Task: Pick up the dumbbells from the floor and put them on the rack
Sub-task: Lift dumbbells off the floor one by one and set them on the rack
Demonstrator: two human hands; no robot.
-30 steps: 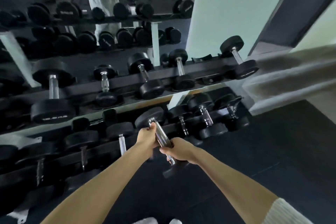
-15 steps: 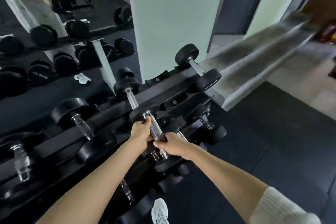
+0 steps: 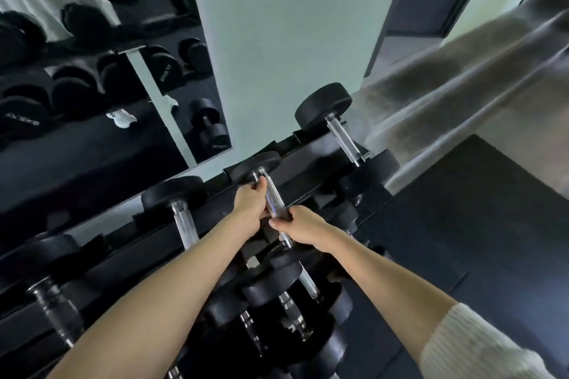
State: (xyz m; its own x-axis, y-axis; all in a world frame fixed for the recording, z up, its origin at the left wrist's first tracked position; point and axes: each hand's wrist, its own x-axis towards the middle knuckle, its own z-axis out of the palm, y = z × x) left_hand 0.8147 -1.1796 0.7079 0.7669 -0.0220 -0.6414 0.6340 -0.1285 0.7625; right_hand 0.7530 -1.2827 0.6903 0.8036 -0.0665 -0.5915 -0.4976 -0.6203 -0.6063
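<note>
A black dumbbell [image 3: 273, 198] with a chrome handle is held at the top tier of the black rack [image 3: 311, 160]. Its far head lies against the rack's back rail, between two racked dumbbells. My left hand [image 3: 251, 203] grips the far end of the handle. My right hand [image 3: 303, 229] grips the near end, hiding the near head. Both arms reach forward over the lower tiers.
Another dumbbell [image 3: 341, 132] rests at the top tier's right end and one [image 3: 181, 209] to the left. Lower tiers hold several more dumbbells [image 3: 277, 286]. A mirror [image 3: 92, 71] backs the rack on the left, a pale wall [image 3: 286, 40] stands behind, dark floor mat [image 3: 477, 240] at right.
Both hands have lifted the dumbbell from the lower tier's height up to the top tier. The view has closed in on the rack and tilted.
</note>
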